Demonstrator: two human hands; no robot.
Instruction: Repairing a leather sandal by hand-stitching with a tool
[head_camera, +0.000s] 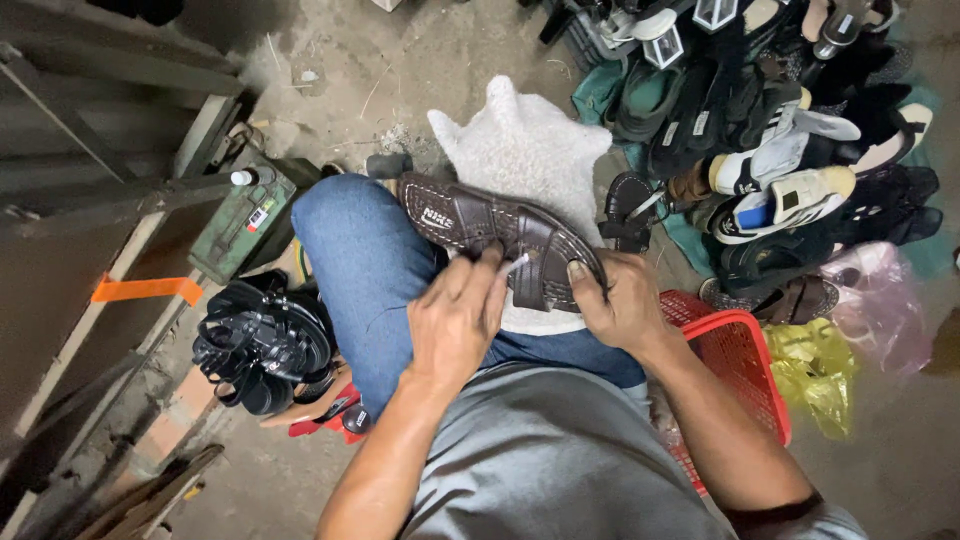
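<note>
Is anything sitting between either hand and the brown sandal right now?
Nothing visible does. The left hand presses its fingers straight onto the strap of the brown sandal, with a small white piece at its fingertips. The right hand grips the sandal's near end directly. The sandal lies across the knee on a white cloth.

Bare concrete floor (400, 70), bearing a heap of shoes (780, 130), a red basket (745, 370), a green metal box (245, 225) and black sandals (260, 345).

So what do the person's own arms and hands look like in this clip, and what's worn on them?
Both hands, the left hand and the right hand, are bare: no gloves, rings or watch visible. The forearms are uncovered too. A dark sleeve edge shows near the right elbow, beside the plain grey shirt. The left sleeve is out of view.
</note>
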